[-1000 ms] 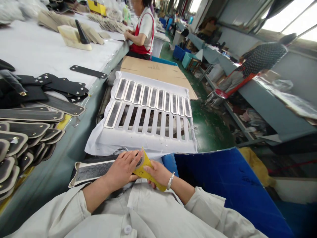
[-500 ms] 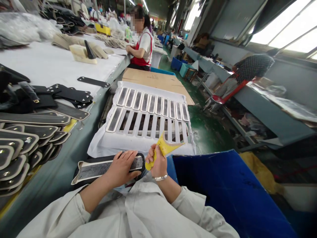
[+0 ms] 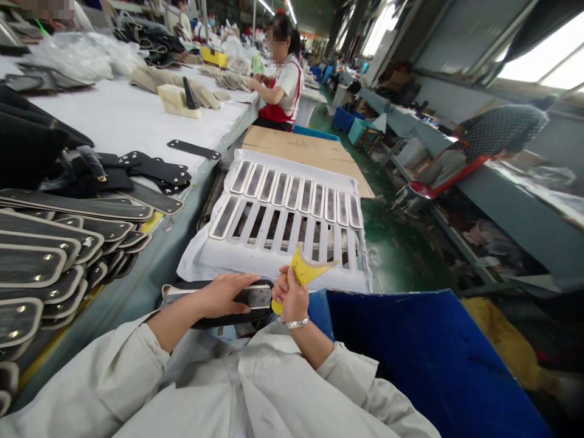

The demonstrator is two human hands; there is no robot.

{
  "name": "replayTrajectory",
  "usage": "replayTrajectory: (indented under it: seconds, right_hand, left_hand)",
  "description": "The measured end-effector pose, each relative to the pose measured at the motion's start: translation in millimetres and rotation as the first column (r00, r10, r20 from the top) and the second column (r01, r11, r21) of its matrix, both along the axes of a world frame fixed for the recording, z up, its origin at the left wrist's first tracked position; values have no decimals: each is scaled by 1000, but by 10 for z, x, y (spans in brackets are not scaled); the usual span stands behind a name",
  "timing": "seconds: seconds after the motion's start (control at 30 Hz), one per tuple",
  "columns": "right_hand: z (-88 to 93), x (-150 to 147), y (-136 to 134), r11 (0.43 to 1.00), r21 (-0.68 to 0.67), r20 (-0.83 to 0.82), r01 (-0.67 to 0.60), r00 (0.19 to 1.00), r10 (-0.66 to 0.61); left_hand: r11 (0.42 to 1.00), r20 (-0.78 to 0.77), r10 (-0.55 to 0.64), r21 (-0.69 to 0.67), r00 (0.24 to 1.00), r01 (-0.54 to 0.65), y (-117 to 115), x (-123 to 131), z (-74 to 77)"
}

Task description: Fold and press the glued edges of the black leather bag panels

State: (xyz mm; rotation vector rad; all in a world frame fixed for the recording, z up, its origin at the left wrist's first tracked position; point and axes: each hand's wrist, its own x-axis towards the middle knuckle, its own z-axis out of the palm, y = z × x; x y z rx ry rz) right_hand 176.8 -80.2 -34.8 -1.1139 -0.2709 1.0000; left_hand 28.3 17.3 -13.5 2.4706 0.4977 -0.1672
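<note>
My left hand (image 3: 227, 295) lies flat along a long grey panel with a pale border (image 3: 259, 297), fingers stretched and thumb out to the near side. The panel sits on a dark padded piece (image 3: 197, 283) at my lap, partly hidden under the hand and wrist. My right hand (image 3: 295, 299), just to its right, is closed round the handle of a yellow scraper (image 3: 306, 271), whose flared, curved-in edge points up and away. Ahead of both hands is a white slatted frame (image 3: 201, 261) carrying a row of pale-edged dark strips (image 3: 292, 192) and one more strip (image 3: 225, 216) at its left.
Piled pale-edged straps (image 3: 31, 266) and black pieces (image 3: 159, 170) cover the table at left. A blue bin (image 3: 410, 340) stands by my right arm. Cardboard (image 3: 301, 146) lies beyond the frame. A co-worker (image 3: 287, 79) is at the table's far end; another person bends over at right.
The view has turned a little left. My left hand has slid forward along the panel toward its right end, fingers closer together. My right hand still holds the scraper.
</note>
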Motion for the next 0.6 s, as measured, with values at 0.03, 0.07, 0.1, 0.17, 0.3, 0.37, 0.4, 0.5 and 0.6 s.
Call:
replayTrajectory:
  seconds: [0.03,0.07,0.1,0.17,0.3,0.37,0.4,0.5,0.6]
  right_hand:
    - [2,-26,-26,1000,11,-4,6,1000,-6]
    - [1,-65,-51,1000,18,-4,11,1000,-11]
    - [-2,-113,-70,1000,18,5,16,1000,-16]
    - [-13,-214,-88,1000,10,57,28,998,-29]
    - [-24,-302,-54,999,-6,147,45,988,-44]
    - [-11,-278,-42,999,-6,120,43,992,-42]
    - [-3,-261,-45,999,-1,97,41,994,-41]
    - [8,-242,-85,998,38,55,46,997,-48]
    - [-33,-296,-115,998,46,86,37,995,-41]
  left_hand:
    - [1000,-2,4,9,1000,-4,-8,0,7]
    - [1000,-3,10,22,1000,-10,-21,4,5]
    - [999,-4,19,38,1000,-19,-36,11,-5]
    - [997,-5,38,70,999,-38,-68,30,-38]
    - [986,0,84,144,996,-83,-129,62,-98]
    - [981,0,103,164,995,-101,-153,71,-110]
    - [980,-2,107,166,994,-106,-161,72,-113]
    - [981,-6,112,159,994,-110,-172,71,-118]
    - [981,-5,113,160,994,-110,-166,70,-132]
